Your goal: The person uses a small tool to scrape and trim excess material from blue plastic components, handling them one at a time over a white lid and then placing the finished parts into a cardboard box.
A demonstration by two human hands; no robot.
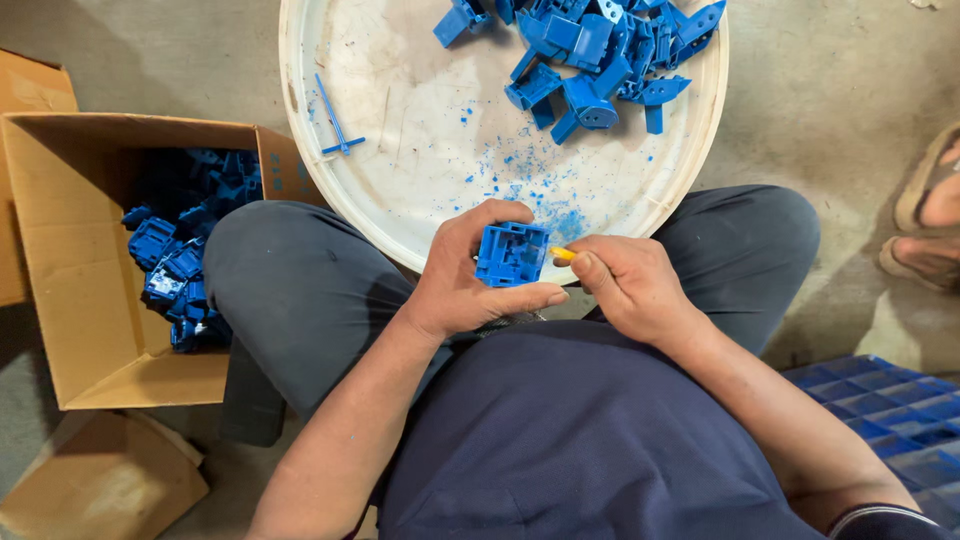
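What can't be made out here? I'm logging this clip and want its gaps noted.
- Yellow tool: head view shows only a tip; the right hand covers the rest.
- Blue part: its underside is hidden by the left hand.
- Cardboard box: the blue pieces inside sit in shadow, partly behind the knee.
- Blue pile: cut off by the top edge.

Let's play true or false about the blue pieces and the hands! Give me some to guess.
1. The left hand holds a blue plastic part. True.
2. The right hand holds a red hammer. False: it holds a small yellow-handled tool.
3. The cardboard box holds blue parts. True.
4. The round white tray is full of green balls. False: it holds blue parts and blue shavings.
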